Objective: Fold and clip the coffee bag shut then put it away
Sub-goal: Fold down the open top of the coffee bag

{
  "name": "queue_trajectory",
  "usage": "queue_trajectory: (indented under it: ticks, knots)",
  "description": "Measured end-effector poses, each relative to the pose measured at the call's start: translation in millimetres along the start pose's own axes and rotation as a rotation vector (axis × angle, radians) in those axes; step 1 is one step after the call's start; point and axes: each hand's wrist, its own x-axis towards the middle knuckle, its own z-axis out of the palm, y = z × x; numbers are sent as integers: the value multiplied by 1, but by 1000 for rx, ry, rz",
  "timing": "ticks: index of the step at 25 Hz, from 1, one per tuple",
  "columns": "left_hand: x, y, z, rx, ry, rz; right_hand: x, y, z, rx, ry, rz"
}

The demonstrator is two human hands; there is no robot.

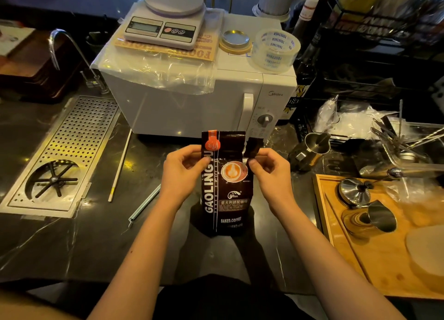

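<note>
Both hands hold the coffee bag (224, 185) between them, upright on the dark bench (72, 243) before the white microwave (192, 96). Left hand (183, 169) pinches the left edge near the top; right hand (270, 169) pinches the right top corner, which is bent over. Bag is dark brown, with an orange round mark and white letters.
</note>
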Motion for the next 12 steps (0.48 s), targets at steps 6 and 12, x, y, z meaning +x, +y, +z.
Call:
queue_trajectory:
  ticks: [6, 12]
  knots:
    - [-5, 5, -4, -17, 12, 32, -5, 0, -3, -24, -24, -85]
    - [-11, 0, -1, -97, -27, -9, -10, 8, -11, 47, -67, -111]
